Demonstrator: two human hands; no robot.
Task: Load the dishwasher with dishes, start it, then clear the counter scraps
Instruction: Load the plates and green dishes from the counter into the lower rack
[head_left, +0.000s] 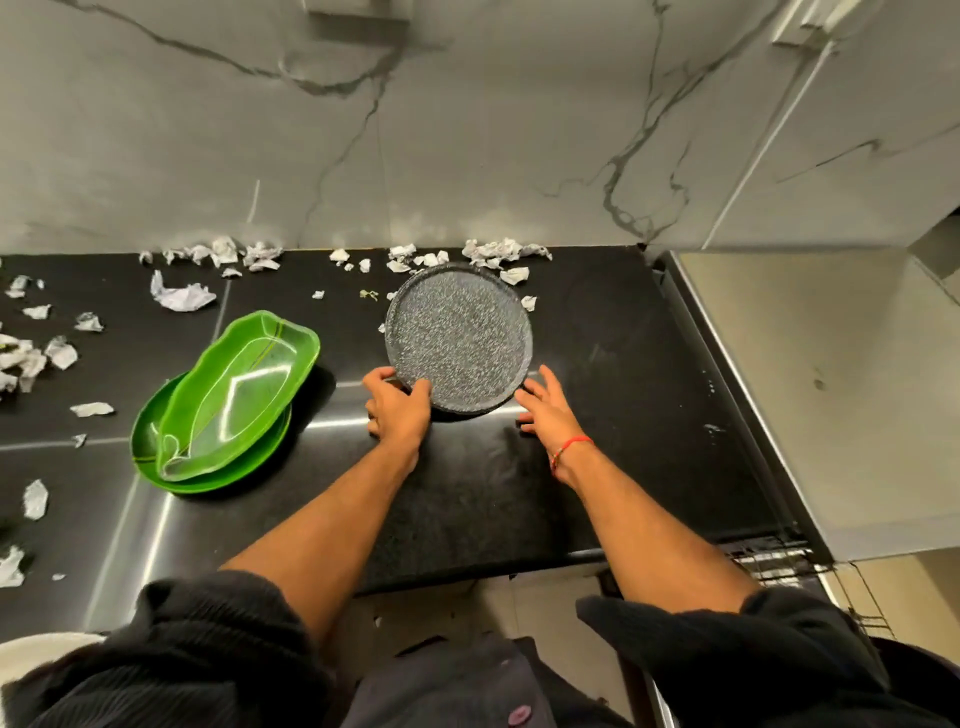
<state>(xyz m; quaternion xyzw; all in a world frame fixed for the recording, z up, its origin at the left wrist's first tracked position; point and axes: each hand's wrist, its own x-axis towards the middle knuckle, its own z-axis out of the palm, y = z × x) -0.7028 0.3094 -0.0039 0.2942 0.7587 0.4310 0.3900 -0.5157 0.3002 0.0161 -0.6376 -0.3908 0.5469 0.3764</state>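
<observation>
A round grey speckled plate (460, 338) lies flat on the black counter (613, 374). My left hand (397, 405) grips its near-left rim, thumb on top. My right hand (545, 402) is beside the plate's near-right edge with fingers spread and straight, just touching or next to the rim. Two green leaf-shaped plates (228, 405) are stacked to the left. Crumpled paper scraps (182, 296) lie scattered along the back wall and across the left of the counter.
A marble wall (467, 130) backs the counter. The counter ends at a metal edge (727, 389) on the right, with a wire rack (774, 561) showing below its near right corner. A white round object (31, 649) sits at the bottom left.
</observation>
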